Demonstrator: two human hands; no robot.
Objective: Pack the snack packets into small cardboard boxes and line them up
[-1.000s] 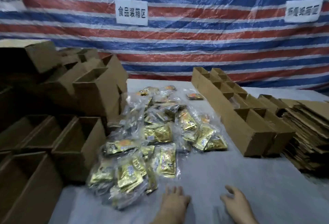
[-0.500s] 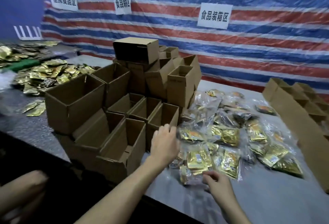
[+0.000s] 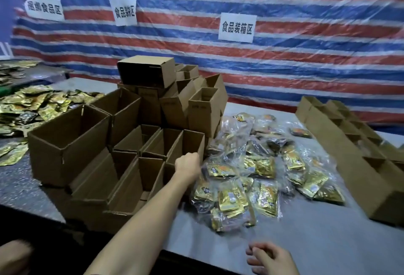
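Right hand [image 3: 270, 258] has drawn back from the snack packets [image 3: 251, 172] to the near table [image 3: 310, 242] edge, fingers loosely curled, empty; left hand [image 3: 188, 163] grips the rim of an open small cardboard box [image 3: 185, 143], packets lying just to its right.

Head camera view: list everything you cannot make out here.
All in the head view.
Left hand: fingers hidden behind its own back at the open brown cardboard box; grip uncertain.
Row of brown cardboard boxes on the right: cut off by the right edge; contents hidden by their walls.
Gold foil snack packets: print blurred.
Leftmost white paper sign: characters blurred.
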